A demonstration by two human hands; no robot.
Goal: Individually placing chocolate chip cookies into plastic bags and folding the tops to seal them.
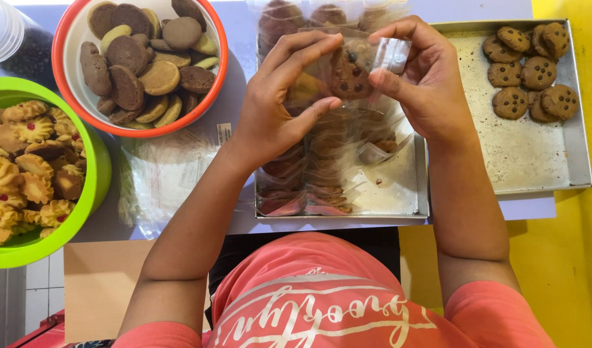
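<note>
So the chocolate chip cookie (349, 69) is inside a small clear plastic bag (373, 64), held up above the near metal tray (399, 187). Left hand (280, 96) pinches the bag from the left, thumb and fingertips pressed right at the cookie's edge. Right hand (418, 77) pinches the bag's top right corner between thumb and forefinger, other fingers curled loose.

Under the hands that tray is packed with already bagged cookies (309, 180) on its left half, bare metal on the right. Just to the right, touching it, is a second tray (534, 161) with a pile of loose chip cookies (528, 71) in its far corner and lots of open floor. Left of the hands: a stack of empty clear bags (164, 174), a red-rimmed bowl (67, 38) of brown and pale round biscuits, and a green bowl (99, 167) of jam-dotted swirl cookies, all crowded close.
</note>
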